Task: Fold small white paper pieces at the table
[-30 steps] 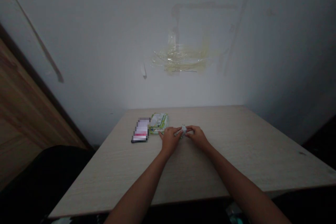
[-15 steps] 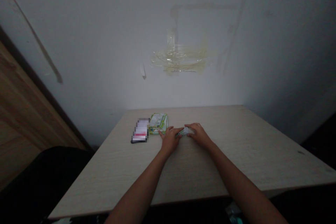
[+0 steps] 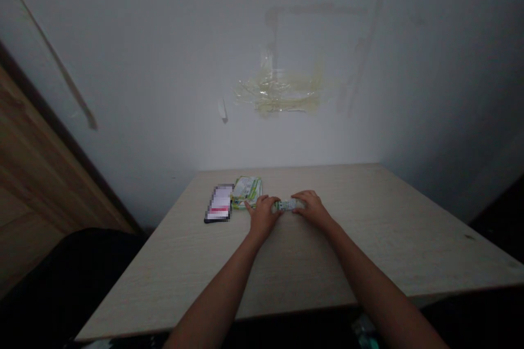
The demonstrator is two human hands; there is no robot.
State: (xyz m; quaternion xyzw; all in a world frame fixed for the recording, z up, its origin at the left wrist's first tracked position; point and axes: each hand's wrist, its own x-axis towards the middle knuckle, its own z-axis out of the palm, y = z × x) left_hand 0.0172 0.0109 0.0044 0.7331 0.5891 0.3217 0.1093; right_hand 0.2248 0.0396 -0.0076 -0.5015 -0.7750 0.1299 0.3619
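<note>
Left hand (image 3: 262, 219) and right hand (image 3: 313, 209) had drawn slightly apart, and I had both grasping the wrapper (image 3: 288, 205) by opposite ends near the packs (image 3: 247, 189).

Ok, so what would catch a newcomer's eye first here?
Probably the shiny, yellowed tape on the wall above the table. Next, the left hand and right hand over the table, holding a small pale item with green marks between them. Left of the hands lie green-and-white packets, and farther left what looks like a phone, pixelated.
</note>
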